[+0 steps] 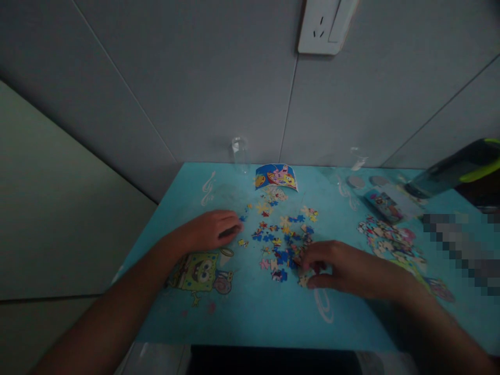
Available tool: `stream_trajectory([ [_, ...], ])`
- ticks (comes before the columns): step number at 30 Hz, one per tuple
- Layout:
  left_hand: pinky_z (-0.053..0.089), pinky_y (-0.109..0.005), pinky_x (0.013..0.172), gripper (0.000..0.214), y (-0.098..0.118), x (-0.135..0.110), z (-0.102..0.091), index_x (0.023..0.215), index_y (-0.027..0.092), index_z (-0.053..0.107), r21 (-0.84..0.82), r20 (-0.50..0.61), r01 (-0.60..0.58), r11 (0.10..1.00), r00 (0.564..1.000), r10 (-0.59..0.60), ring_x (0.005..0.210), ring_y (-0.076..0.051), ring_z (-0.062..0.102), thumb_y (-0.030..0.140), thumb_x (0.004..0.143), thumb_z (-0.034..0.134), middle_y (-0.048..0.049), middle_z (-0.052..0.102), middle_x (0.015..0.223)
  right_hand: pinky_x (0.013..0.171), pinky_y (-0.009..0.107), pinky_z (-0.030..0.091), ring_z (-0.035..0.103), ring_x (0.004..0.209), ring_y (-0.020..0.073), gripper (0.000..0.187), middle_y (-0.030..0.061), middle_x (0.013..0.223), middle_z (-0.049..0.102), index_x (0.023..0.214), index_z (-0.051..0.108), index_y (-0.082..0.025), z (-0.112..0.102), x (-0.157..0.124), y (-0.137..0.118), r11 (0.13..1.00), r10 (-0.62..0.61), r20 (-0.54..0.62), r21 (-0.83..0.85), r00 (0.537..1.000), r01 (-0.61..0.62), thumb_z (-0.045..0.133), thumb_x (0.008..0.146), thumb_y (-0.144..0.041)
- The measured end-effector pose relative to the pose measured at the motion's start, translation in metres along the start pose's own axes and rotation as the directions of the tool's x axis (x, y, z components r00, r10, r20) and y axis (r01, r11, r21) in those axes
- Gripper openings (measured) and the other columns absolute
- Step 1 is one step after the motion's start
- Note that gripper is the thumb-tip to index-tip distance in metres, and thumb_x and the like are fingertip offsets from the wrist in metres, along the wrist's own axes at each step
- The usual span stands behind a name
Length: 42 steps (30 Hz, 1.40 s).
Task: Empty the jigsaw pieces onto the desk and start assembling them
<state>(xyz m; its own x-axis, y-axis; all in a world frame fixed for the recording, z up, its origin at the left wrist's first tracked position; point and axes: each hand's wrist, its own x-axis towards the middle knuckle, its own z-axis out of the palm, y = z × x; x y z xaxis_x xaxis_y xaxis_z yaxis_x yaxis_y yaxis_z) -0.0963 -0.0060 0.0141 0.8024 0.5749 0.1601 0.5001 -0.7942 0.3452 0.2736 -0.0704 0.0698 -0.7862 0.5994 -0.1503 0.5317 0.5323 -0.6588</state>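
Jigsaw pieces (269,238) lie loose in the middle of a turquoise table, blue, cream, yellow and red. My left hand (219,229) rests at the left edge of this spread, with its fingers curled and their tips close to the thumb. Whether a piece is between them is hidden. Over the near right side of the pieces is my right hand (332,265), its thumb and bent fingers apart, with fingertips touching the pile. Behind the pieces lies a picture card (276,177) with cartoon figures on blue.
A second heap of jigsaw pieces (390,239) lies to the right, beside a small printed box (385,204). Clear plastic containers (240,153) stand along the wall. Two round lids (356,182) and a dark bottle (445,169) with a lime strip are at the back right.
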Motion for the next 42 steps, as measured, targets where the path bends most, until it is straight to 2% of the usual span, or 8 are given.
stream_trajectory([
  [6, 0.053, -0.032, 0.087, 0.024, -0.005, -0.001, 0.005, 0.118, 0.019, 0.065, 0.086, -0.015, -0.047, 0.995, 0.999, 0.048, 0.095, -0.017, 0.065, 0.024, 0.102, 0.048, -0.0074, 0.068, 0.107, 0.080, 0.029, 0.053, 0.067, 0.086, 0.0170, 0.009, -0.0001, 0.093, 0.070, 0.097, 0.070, -0.026, 0.016, 0.002, 0.004, 0.997, 0.031, -0.066, -0.064, 0.997, -0.035, 0.074, 0.089, -0.028],
  [10, 0.054, -0.033, 0.090, 0.024, -0.008, -0.003, 0.008, 0.117, 0.019, 0.066, 0.121, -0.011, -0.094, 0.988, 0.995, 0.096, 0.099, -0.019, 0.064, 0.019, 0.101, 0.048, -0.0083, 0.067, 0.111, 0.082, 0.030, 0.052, 0.066, 0.089, 0.0178, 0.005, 0.0019, 0.098, 0.069, 0.098, 0.070, -0.024, 0.013, 0.001, 0.006, 0.995, 0.056, -0.031, -0.080, 0.998, -0.059, 0.069, 0.093, -0.027],
  [14, 0.054, -0.034, 0.090, 0.023, -0.006, -0.003, 0.009, 0.117, 0.018, 0.065, 0.126, -0.010, -0.074, 0.989, 0.997, 0.076, 0.099, -0.019, 0.064, 0.021, 0.101, 0.049, -0.0092, 0.066, 0.112, 0.085, 0.031, 0.051, 0.065, 0.091, 0.0172, 0.007, 0.0026, 0.100, 0.068, 0.097, 0.070, -0.023, 0.008, -0.001, 0.005, 0.998, 0.048, 0.005, -0.052, 0.999, -0.048, 0.063, 0.097, -0.024],
  [20, 0.053, -0.035, 0.088, 0.024, -0.002, -0.002, 0.009, 0.118, 0.019, 0.065, 0.145, 0.013, -0.045, 0.988, 0.999, 0.044, 0.098, -0.020, 0.062, 0.024, 0.102, 0.049, -0.0093, 0.064, 0.113, 0.092, 0.033, 0.051, 0.065, 0.099, 0.0190, 0.017, 0.0032, 0.110, 0.067, 0.114, 0.068, -0.026, 0.007, -0.001, 0.006, 0.997, 0.063, -0.005, -0.053, 0.998, -0.064, 0.062, 0.098, -0.025],
  [30, 0.053, -0.040, 0.089, 0.032, 0.002, -0.002, 0.002, 0.128, 0.022, 0.062, 0.157, 0.030, -0.056, 0.986, 0.998, 0.052, 0.102, -0.022, 0.059, 0.025, 0.098, 0.052, -0.0116, 0.058, 0.120, 0.082, 0.031, 0.051, 0.064, 0.090, 0.0177, 0.015, 0.0039, 0.097, 0.066, 0.098, 0.069, -0.022, 0.001, 0.000, 0.010, 0.991, 0.041, -0.102, -0.121, 0.994, -0.053, 0.055, 0.101, -0.026],
  [37, 0.051, -0.043, 0.091, 0.030, 0.021, 0.005, 0.011, 0.123, 0.020, 0.064, 0.112, -0.023, -0.151, 0.982, 0.988, 0.155, 0.100, -0.023, 0.059, 0.023, 0.095, 0.055, -0.0109, 0.062, 0.112, 0.082, 0.028, 0.048, 0.064, 0.087, 0.0139, 0.010, 0.0014, 0.091, 0.068, 0.091, 0.070, -0.020, 0.019, 0.001, -0.004, 0.998, -0.053, 0.003, -0.015, 0.999, 0.053, 0.062, 0.096, -0.015],
  [40, 0.050, -0.045, 0.090, 0.027, 0.033, 0.011, 0.017, 0.120, 0.019, 0.065, 0.167, -0.017, -0.177, 0.970, 0.983, 0.183, 0.097, -0.023, 0.060, 0.023, 0.096, 0.054, -0.0106, 0.064, 0.108, 0.084, 0.030, 0.047, 0.065, 0.089, 0.0159, 0.005, 0.0016, 0.089, 0.069, 0.090, 0.073, -0.021, 0.022, 0.000, -0.004, 0.998, -0.058, 0.051, 0.000, 0.997, 0.058, 0.069, 0.093, -0.023],
  [42, 0.050, -0.043, 0.088, 0.027, 0.035, 0.014, 0.020, 0.121, 0.019, 0.064, 0.208, -0.035, -0.158, 0.965, 0.985, 0.169, 0.096, -0.023, 0.060, 0.022, 0.097, 0.054, -0.0103, 0.064, 0.107, 0.086, 0.031, 0.048, 0.066, 0.092, 0.0172, 0.010, 0.0016, 0.090, 0.070, 0.093, 0.074, -0.022, 0.020, -0.002, -0.004, 0.998, -0.061, 0.098, 0.026, 0.993, 0.059, 0.074, 0.090, -0.032],
])
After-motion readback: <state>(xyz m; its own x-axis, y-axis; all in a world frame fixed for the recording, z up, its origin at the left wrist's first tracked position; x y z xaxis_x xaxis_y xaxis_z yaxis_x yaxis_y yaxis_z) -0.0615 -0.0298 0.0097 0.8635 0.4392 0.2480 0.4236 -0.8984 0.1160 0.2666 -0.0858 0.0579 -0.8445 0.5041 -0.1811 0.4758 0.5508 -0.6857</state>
